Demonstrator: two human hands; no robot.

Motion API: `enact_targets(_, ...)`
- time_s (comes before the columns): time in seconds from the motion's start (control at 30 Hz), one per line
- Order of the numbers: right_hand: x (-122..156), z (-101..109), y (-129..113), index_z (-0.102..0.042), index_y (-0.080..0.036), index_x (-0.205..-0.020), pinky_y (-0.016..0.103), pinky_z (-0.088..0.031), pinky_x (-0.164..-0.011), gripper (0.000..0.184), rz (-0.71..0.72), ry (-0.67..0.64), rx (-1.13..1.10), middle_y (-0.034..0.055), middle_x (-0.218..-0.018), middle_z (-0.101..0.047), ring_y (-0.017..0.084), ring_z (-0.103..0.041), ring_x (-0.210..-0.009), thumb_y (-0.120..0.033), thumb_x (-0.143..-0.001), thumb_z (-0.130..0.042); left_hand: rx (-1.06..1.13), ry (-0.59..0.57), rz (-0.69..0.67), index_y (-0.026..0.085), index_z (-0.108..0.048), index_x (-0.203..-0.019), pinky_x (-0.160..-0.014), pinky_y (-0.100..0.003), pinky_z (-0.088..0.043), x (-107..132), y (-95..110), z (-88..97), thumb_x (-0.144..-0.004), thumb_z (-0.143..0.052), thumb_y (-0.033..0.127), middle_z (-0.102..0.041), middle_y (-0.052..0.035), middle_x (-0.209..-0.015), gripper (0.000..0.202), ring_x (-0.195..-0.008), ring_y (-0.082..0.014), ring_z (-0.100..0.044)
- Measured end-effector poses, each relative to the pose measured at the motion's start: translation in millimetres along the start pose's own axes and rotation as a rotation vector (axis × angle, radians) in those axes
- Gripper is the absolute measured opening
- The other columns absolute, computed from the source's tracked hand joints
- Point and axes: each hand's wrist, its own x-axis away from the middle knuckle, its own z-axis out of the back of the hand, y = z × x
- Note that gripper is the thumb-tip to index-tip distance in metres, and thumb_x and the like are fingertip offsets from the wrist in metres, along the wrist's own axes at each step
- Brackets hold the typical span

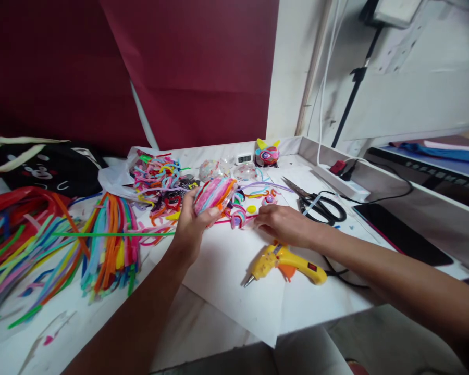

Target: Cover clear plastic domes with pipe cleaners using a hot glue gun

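My left hand (pixel 190 224) is closed around a clear ball stuffed with pink and orange pipe cleaners (pixel 214 194), held just above the white table (pixel 226 307). My right hand (pixel 284 224) rests knuckles up on the table, fingers curled at a small heap of curled pipe-cleaner pieces (pixel 240 213); whether it holds one is hidden. A yellow glue gun (pixel 284 263) lies just in front of my right wrist. Black scissors (pixel 321 204) lie to the right of that hand.
Long coloured pipe cleaners (pixel 105 239) are spread at the left, with a tangled pile (pixel 158 177) behind. A black bag (pixel 50 166), clear balls (pixel 210 167), a small toy (pixel 266 153), a power strip (pixel 342 182) and a dark tablet (pixel 402 234) are around.
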Motion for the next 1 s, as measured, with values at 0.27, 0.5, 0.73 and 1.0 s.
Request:
enact_targets(0.27,-23,-14,10,-0.070,-0.011,-0.092,0.031,-0.043,-0.076,0.025,0.126,-0.067,0.131,0.0147,-0.099,-0.069,0.021,-0.063,-0.091,-0.015,-0.098,-0.046,-0.057,-0.009,0.007,0.023,-0.051,-0.117,-0.084,-0.032,-0.046,2,1,-2.5,-0.062,-0.074,0.032,-0.064,-0.0014,-0.104,0.060,-0.096,-0.0219,-0.060)
enact_targets(0.5,-28,-20,16,-0.066,-0.007,-0.101,0.035,-0.042,-0.081,0.024,0.201,-0.039,0.163,0.0168,-0.103,-0.067,0.023,-0.062,-0.091,-0.014,-0.097,-0.043,-0.073,-0.009,0.010,0.023,-0.051,-0.118,-0.085,-0.033,-0.047,1,0,-1.2,-0.062,-0.074,0.032,-0.065,-0.0023,-0.105,0.061,-0.098,-0.0233,-0.061)
enact_targets(0.73,-14,-4,20,-0.061,-0.009,-0.098,0.033,-0.043,-0.078,0.016,0.183,0.074,0.040,0.0140,-0.095,-0.065,0.022,-0.060,-0.086,-0.014,-0.091,-0.048,-0.070,0.015,0.022,0.023,-0.050,-0.117,-0.083,-0.031,-0.044,2,1,-3.1,-0.061,-0.075,0.033,-0.064,-0.0013,-0.103,0.062,-0.096,-0.0212,-0.059)
enact_targets(1.0,7,33,16,-0.051,-0.019,-0.088,0.024,-0.044,-0.061,0.002,0.082,0.349,-0.646,0.0003,-0.075,-0.062,0.012,-0.055,-0.064,-0.018,-0.088,-0.051,-0.110,0.019,0.035,0.023,-0.050,-0.120,-0.075,-0.029,-0.045,4,2,-2.1,-0.063,-0.075,0.033,-0.062,-0.0009,-0.100,0.063,-0.086,-0.0192,-0.059)
